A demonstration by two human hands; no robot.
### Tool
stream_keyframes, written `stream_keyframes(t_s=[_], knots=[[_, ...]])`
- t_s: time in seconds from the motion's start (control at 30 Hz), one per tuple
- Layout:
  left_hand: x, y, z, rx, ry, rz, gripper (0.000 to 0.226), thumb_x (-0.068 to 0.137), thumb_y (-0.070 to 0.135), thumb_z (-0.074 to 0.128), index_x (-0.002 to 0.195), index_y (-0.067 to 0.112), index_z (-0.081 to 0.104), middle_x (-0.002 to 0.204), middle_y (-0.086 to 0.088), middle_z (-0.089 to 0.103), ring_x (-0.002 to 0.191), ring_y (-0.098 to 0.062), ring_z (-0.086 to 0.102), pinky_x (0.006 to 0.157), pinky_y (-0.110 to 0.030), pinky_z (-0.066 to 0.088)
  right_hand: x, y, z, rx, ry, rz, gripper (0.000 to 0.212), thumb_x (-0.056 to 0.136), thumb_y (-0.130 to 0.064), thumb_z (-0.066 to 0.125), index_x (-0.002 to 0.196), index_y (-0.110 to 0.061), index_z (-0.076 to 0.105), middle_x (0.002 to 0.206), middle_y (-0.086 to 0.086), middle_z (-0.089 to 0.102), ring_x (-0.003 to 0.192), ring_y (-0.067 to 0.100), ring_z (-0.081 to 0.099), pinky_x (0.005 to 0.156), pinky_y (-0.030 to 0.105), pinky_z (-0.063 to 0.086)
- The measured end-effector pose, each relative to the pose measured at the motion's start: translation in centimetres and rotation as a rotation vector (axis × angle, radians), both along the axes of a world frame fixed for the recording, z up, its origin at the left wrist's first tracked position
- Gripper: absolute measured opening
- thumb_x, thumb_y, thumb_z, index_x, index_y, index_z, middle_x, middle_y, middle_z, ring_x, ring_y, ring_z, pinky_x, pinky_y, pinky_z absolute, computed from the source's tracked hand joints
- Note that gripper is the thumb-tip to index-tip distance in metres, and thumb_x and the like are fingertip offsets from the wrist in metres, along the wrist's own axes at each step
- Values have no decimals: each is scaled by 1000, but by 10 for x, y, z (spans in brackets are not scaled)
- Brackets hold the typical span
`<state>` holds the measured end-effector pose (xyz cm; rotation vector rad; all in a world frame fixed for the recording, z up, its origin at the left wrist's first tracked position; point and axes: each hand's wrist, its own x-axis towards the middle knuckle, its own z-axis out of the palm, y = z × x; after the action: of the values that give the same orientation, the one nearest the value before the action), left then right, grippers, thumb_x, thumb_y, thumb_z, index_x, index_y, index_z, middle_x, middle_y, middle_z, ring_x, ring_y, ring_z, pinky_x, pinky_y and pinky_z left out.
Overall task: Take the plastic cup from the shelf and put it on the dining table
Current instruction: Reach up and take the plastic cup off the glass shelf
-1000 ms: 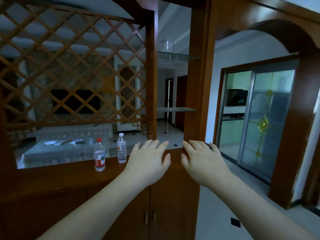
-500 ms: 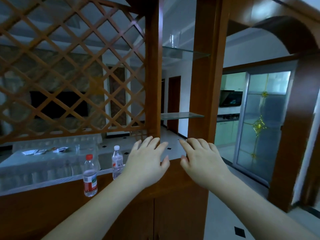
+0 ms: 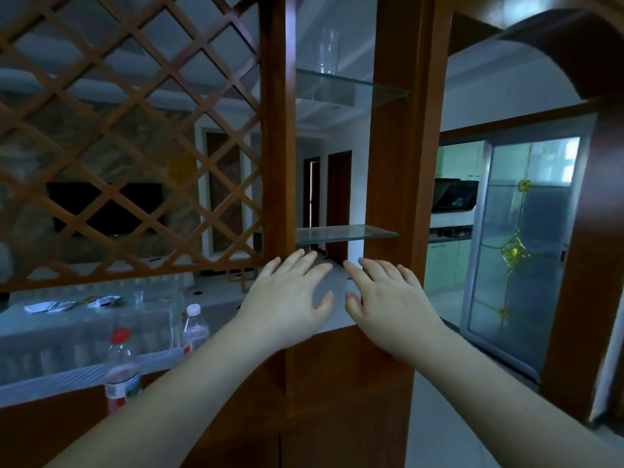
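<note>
A clear plastic cup [image 3: 328, 51] stands upright on the upper glass shelf [image 3: 351, 86] of a wooden divider, high in the head view. Below it is a bare lower glass shelf [image 3: 344, 234]. My left hand [image 3: 290, 298] and my right hand [image 3: 388, 302] are stretched out side by side, palms down and fingers spread, just under the lower shelf and far below the cup. Neither hand holds anything. Through the divider I see a dining table [image 3: 67, 329] with a pale cloth at the lower left.
A wooden lattice panel [image 3: 128, 136] fills the left. Two water bottles, one red-capped [image 3: 121, 369] and one white-capped [image 3: 195, 327], stand on the divider's ledge. Wooden posts [image 3: 405, 163] flank the shelves. A sliding glass kitchen door [image 3: 520, 251] and arch are on the right.
The view has come closer to the divider and tilted upward, so the cup and shelves look larger. Both hands have stayed spread and empty, now a little higher.
</note>
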<state>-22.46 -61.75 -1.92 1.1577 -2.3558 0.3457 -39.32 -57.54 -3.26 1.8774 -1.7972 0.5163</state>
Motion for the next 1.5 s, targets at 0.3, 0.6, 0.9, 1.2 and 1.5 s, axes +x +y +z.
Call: stream_keyframes(t_s=[0.3,0.6,0.9,1.2,1.5], knots=[[-72,-77,50,-26,-15,12,51,96,48,39,144,32,40,151,8,44,139,-13,35,113,-39,26,-82,-88,51,-18,43,79,55,96,-39,33,148,-22,32,150,3,43,137,23,37,111,43,26],[-101,-133,109,-137,-42,53,50,93,50,42,140,34,44,144,9,52,131,-13,46,106,-37,38,-125,-158,113,-96,47,164,54,98,-40,33,150,-25,28,152,4,41,137,24,37,108,43,31],[-82,-172,177,-41,-70,44,42,92,50,51,132,38,51,126,7,61,113,-12,57,91,-37,53,-105,-207,182,56,-141,326,52,97,-36,40,147,-29,33,152,7,38,127,26,47,100,40,44],[-46,-199,249,-244,98,-34,30,91,47,57,120,37,59,109,14,64,98,-4,61,72,-17,46,-74,-229,261,-329,-180,421,32,93,-29,47,123,-25,59,115,0,67,85,14,60,76,33,53],[-41,-237,293,-363,395,-134,22,88,40,62,110,39,59,94,17,63,82,2,60,59,-13,46,-73,-252,330,-512,-361,481,29,93,-33,47,117,-26,62,98,-9,56,83,10,59,62,24,46]])
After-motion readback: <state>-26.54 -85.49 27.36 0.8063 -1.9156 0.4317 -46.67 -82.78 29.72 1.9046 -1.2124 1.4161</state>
